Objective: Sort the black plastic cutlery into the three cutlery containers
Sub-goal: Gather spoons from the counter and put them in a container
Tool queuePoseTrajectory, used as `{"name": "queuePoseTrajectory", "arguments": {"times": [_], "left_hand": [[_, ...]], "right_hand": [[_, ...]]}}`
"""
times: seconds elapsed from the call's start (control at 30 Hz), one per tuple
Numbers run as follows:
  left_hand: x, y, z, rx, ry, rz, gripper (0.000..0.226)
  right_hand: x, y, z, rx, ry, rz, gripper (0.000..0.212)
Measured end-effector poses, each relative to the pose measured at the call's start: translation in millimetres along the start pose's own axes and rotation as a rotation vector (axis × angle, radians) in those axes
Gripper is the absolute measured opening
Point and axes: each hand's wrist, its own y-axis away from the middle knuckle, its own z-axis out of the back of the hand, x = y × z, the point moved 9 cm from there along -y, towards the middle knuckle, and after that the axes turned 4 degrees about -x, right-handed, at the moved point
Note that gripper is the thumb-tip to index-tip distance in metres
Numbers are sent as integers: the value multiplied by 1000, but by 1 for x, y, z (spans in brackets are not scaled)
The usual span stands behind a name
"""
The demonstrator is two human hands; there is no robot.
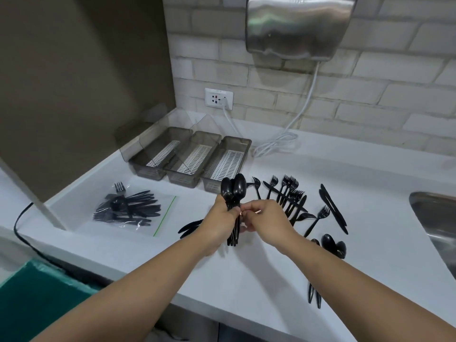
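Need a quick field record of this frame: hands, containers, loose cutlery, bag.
left hand: gripping a bundle of spoons, bowls up
right hand: fingertips pinching at the bundle's handles
containers: three side by side at the back, no cutlery visible inside
loose cutlery: forks, knives, spoons scattered on counter, right of the hands
bag: clear zip bag of more cutlery, left of the hands
sink: far right edge

Left hand point(223, 219) clenched, right hand point(265, 218) pinching

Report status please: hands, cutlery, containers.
Left hand gripping spoon bundle; right hand pinching its handles. Three containers empty. Forks, knives loose on counter. Path clear.
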Motion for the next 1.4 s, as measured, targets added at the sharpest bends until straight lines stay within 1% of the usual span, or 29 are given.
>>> {"name": "queuePoseTrajectory", "arguments": {"times": [0.07,0.2,0.33,0.4,0.5,0.57,0.63,0.7,0.8,0.93,1.07,1.23,1.3,1.4], "left_hand": [[-5,2,16,-35,-50,-33,25],[-24,-1,54,-104,-162,-104,20],[-49,-13,100,-152,-199,-134,10],[-67,-21,123,-168,-183,-168,11],[-96,-35,160,-199,-198,-204,15],[-113,-47,188,-231,-235,-212,15],[-131,-62,217,-294,-326,-238,15],[-149,-77,242,-355,-469,-276,23],[-168,-97,268,-409,-616,-274,47],[-177,-111,284,-434,-779,-248,67],[-158,-124,293,-442,-903,-187,69],[-128,-132,290,-404,-992,-110,74],[-119,-135,289,-397,-1008,-81,76],[-114,-137,290,-418,-999,-100,78]], "right_hand": [[11,-3,-10,15,68,26,29],[41,-15,-33,10,214,141,24],[77,-36,-51,-39,143,217,17],[92,-51,-61,-67,138,242,22],[112,-74,-80,-103,189,286,37],[125,-87,-92,-124,244,322,44],[138,-96,-103,-145,298,358,49],[148,-105,-111,-166,324,371,53],[158,-119,-122,-172,402,381,56],[168,-138,-130,-166,471,386,60],[171,-150,-130,-158,499,375,61],[165,-163,-129,-138,522,378,61],[163,-167,-129,-127,526,376,61],[165,-169,-129,-121,512,378,60]]}}
